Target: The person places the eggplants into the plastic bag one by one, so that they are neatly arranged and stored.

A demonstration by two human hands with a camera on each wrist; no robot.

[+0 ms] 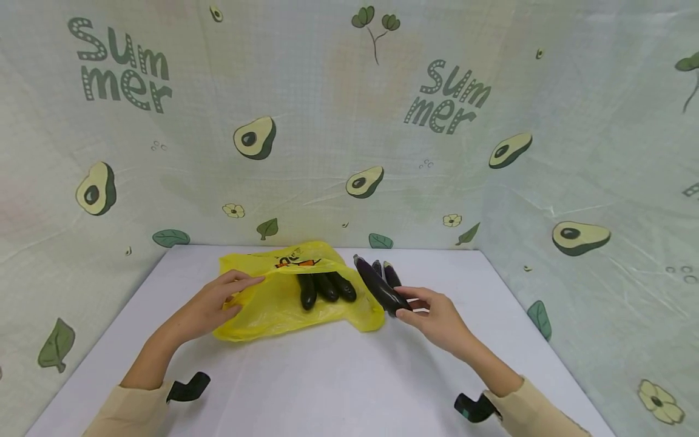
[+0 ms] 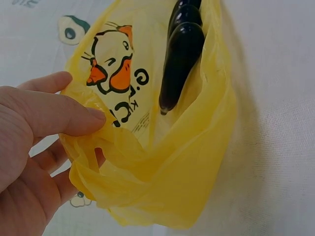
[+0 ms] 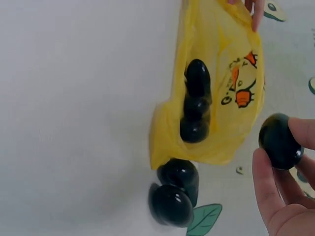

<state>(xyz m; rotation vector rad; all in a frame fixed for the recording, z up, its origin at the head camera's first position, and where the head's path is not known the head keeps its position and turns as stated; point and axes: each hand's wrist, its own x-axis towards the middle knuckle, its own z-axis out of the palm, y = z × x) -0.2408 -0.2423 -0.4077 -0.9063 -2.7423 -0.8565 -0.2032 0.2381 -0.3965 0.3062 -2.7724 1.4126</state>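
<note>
My left hand (image 1: 204, 309) pinches the upper edge of a yellow plastic bag (image 1: 256, 312) between thumb and fingers, lifting its mouth. Inside the bag lie three dark eggplants (image 1: 326, 287) side by side; their far ends are hidden under the raised yellow film. In the right hand (image 1: 437, 321) is another eggplant (image 1: 375, 284), gripped near its rounded end, with the stem end pointing away and to the left. The right wrist view shows this eggplant (image 3: 279, 140) end-on between thumb and fingers, off the table. Two more eggplants (image 3: 172, 204) lie on the table just right of the bag.
A white table (image 1: 306, 382) carries everything. Behind it and at the sides hangs a pale cloth (image 1: 311, 109) printed with avocados, leaves and lettering. A black curved piece sticks out from each sleeve, on the left (image 1: 188, 387) and on the right (image 1: 474, 408).
</note>
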